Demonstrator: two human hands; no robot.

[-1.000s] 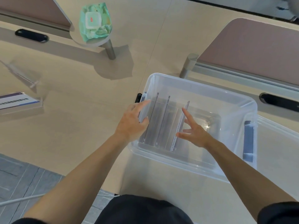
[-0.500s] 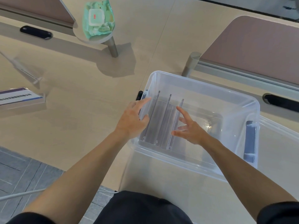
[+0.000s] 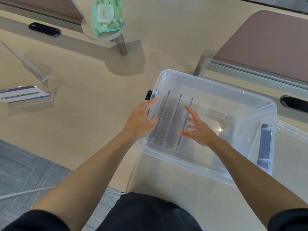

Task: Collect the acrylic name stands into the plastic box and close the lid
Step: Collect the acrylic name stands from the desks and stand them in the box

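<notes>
A clear plastic box (image 3: 216, 84) stands open on the beige table (image 3: 86, 124). Three acrylic name stands (image 3: 174, 120) stand upright side by side in its left part. My left hand (image 3: 140, 119) grips the box's left wall, thumb inside, index finger along the rim. My right hand (image 3: 198, 130) is inside the box, fingers spread, fingertips against the rightmost stand (image 3: 187, 117). Two more stands sit on the table at far left: one with a printed card (image 3: 25, 95) and a clear empty one (image 3: 35, 67).
The clear lid (image 3: 296, 132) lies just right of the box, beside the box's blue latch (image 3: 265, 145). A pack of wet wipes (image 3: 106, 15) rests on a small round shelf at the back. Desk dividers stand at back left and back right (image 3: 266, 47).
My right hand has pushed the rightmost stand to the left, so it now stands close to the other two. My left hand has stayed on the box's left wall.
</notes>
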